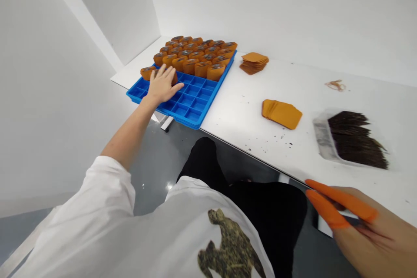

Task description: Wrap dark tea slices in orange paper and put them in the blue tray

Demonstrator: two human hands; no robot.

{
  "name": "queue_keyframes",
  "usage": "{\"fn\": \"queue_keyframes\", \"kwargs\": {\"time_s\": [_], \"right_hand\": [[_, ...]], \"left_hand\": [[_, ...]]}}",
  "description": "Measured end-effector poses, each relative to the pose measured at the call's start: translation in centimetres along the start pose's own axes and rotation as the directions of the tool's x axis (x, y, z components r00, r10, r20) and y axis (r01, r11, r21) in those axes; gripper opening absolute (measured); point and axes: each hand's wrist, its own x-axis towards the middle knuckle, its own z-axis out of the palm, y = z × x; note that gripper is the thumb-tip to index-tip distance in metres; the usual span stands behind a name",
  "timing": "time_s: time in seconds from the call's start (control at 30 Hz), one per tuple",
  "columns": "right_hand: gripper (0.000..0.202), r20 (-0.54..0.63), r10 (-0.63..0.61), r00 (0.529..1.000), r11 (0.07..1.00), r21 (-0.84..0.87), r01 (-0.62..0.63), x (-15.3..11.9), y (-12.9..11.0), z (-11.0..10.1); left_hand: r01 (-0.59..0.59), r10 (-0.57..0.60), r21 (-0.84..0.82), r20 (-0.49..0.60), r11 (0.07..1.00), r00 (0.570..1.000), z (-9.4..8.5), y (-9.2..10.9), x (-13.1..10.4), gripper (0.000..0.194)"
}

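My left hand lies over the blue compartment tray, fingers spread, palm down. Under and beside its fingers are orange-brown pouches standing in the compartments of the same row; part of one is hidden by the hand. Behind it, several rows of the same kind of pouch fill the far part of the tray, dark bits showing at their tops. Low on the right, off the table's edge, my right hand wears orange finger covers on two outstretched fingers with a gap between them. Nothing held shows there.
On the white table lie a stack of flat orange pieces and a fanned yellow-orange stack. A clear plastic box holds dark brown strips. Rubber bands and dark crumbs are scattered about. A white wall stands behind.
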Motion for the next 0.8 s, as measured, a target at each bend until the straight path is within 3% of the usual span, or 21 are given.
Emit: {"fn": "queue_keyframes", "kwargs": {"time_s": [0.07, 0.13, 0.17, 0.23, 0.27, 0.33, 0.37, 0.4, 0.43, 0.5, 0.6, 0.7, 0.8], "right_hand": [[0.019, 0.037, -0.036, 0.999, 0.996, 0.077, 0.033, 0.0, -0.6, -0.1], [0.016, 0.054, -0.059, 0.997, 0.989, 0.138, 0.051, -0.1, -0.7, -0.2], [0.015, 0.062, -0.060, 0.996, 0.987, 0.154, 0.050, -0.3, -0.6, -0.1], [0.013, 0.095, -0.052, 0.994, 0.977, 0.211, 0.031, -0.9, -0.3, 0.3], [0.013, 0.128, -0.031, 0.991, 0.966, 0.257, -0.003, -1.3, -0.1, 0.7], [0.019, 0.217, 0.067, 0.974, 0.905, 0.397, -0.151, -2.5, 0.3, 2.1], [0.025, 0.271, 0.131, 0.954, 0.848, 0.468, -0.250, -3.3, 0.5, 3.1], [0.033, 0.323, 0.207, 0.923, 0.767, 0.532, -0.358, -4.1, 0.8, 4.3], [0.043, 0.376, 0.271, 0.886, 0.672, 0.585, -0.454, -5.0, 1.3, 5.6], [0.057, 0.436, 0.315, 0.843, 0.612, 0.586, -0.531, -6.8, 2.7, 8.2], [0.061, 0.443, 0.397, 0.804, 0.595, 0.543, -0.593, -9.1, 5.9, 10.8], [0.056, 0.358, 0.530, 0.768, 0.580, 0.507, -0.637, -11.4, 9.6, 10.1], [0.036, 0.229, 0.641, 0.733, 0.564, 0.507, -0.652, -14.2, 12.7, 6.4]], "left_hand": [[-0.023, 0.020, -0.036, -0.079, 0.999, 0.997, -1.0, 1.5, -0.9, 0.085], [-0.063, 0.047, -0.133, -0.119, 0.989, 0.992, -2.5, 4.0, -3.6, 0.080], [-0.068, 0.053, -0.212, -0.079, 0.975, 0.995, -3.2, 5.5, -5.8, 0.075], [-0.072, 0.147, -0.409, 0.156, 0.910, 0.977, -3.5, 9.3, -11.1, 0.060], [-0.083, 0.268, -0.528, 0.284, 0.845, 0.921, -2.8, 11.4, -13.9, 0.051], [-0.068, 0.552, -0.741, 0.432, 0.668, 0.713, 0.2, 15.4, -18.9, 0.039], [-0.025, 0.634, -0.789, 0.474, 0.613, 0.611, 2.5, 17.2, -20.7, 0.037], [0.031, 0.630, -0.790, 0.511, 0.613, 0.585, 5.1, 18.7, -22.1, 0.038], [0.076, 0.577, -0.751, 0.565, 0.656, 0.590, 7.8, 19.9, -23.0, 0.037], [0.084, 0.482, -0.638, 0.654, 0.765, 0.583, 12.8, 21.5, -23.6, 0.031], [0.027, 0.419, -0.535, 0.691, 0.844, 0.588, 17.4, 21.7, -23.2, 0.023], [-0.014, 0.339, -0.435, 0.681, 0.900, 0.649, 17.9, 20.0, -22.0, 0.030], [-0.029, 0.246, -0.338, 0.621, 0.941, 0.744, 16.3, 17.7, -20.0, 0.061]]}}
